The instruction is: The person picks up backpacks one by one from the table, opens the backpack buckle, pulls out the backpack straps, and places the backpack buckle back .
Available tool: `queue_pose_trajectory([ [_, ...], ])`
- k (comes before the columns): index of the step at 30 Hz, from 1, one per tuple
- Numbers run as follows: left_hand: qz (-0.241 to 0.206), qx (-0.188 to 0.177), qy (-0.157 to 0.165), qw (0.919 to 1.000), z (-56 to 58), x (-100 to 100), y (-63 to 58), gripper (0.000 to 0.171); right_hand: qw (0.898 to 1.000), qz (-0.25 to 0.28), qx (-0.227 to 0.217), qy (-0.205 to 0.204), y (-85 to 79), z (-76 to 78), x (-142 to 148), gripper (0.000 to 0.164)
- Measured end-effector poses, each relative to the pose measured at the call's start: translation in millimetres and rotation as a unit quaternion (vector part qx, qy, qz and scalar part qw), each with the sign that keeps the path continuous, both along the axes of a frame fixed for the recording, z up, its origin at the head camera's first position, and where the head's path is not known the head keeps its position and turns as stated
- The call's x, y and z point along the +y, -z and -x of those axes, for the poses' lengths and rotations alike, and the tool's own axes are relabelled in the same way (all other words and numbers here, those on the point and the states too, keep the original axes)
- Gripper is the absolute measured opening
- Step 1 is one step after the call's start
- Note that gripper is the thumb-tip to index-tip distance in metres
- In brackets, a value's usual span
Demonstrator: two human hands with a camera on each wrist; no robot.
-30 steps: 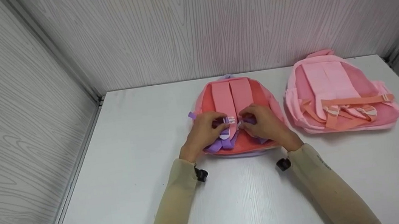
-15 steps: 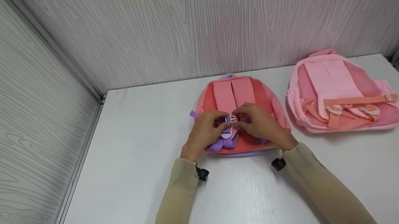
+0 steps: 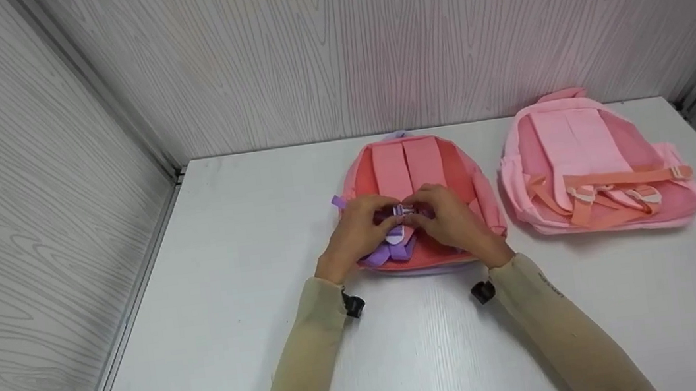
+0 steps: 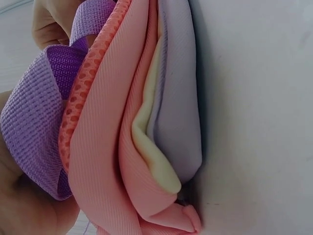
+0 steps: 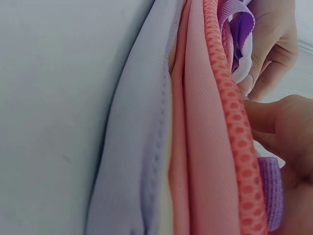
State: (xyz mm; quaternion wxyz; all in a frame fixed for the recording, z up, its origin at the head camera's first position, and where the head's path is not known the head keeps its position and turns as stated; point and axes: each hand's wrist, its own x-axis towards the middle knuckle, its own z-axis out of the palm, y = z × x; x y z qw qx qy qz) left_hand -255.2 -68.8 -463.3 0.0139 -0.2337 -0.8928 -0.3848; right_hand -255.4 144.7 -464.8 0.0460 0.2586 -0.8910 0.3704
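On the white surface point(image 3: 240, 341), beside a pale pink backpack point(image 3: 574, 144), lies a coral backpack point(image 3: 424, 163) that looks light and soft, while the left hand point(image 3: 355, 229) and right hand point(image 3: 451, 217) pinch opposite ends of its buckle point(image 3: 403, 210), probably stiff, slick plastic best gripped by the sides.

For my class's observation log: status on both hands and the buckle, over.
Left hand, right hand pinching opposite ends of white strap buckle. Latching unclear, over coral backpack. Pink backpack at right, out of the way.
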Motion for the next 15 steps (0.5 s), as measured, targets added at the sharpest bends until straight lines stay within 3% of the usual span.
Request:
queue_pose_trajectory([
  [8,0.004,0.004,0.006,1.0,0.6,-1.9,0.4,0.027,1.0,-0.004,-0.003,0.006,1.1,1.1,0.3,0.023],
  [15,0.016,-0.006,-0.012,0.9998,-0.4,-1.4,-0.7,0.033,1.0,-0.003,0.006,0.012,-0.6,0.4,3.1,0.022],
])
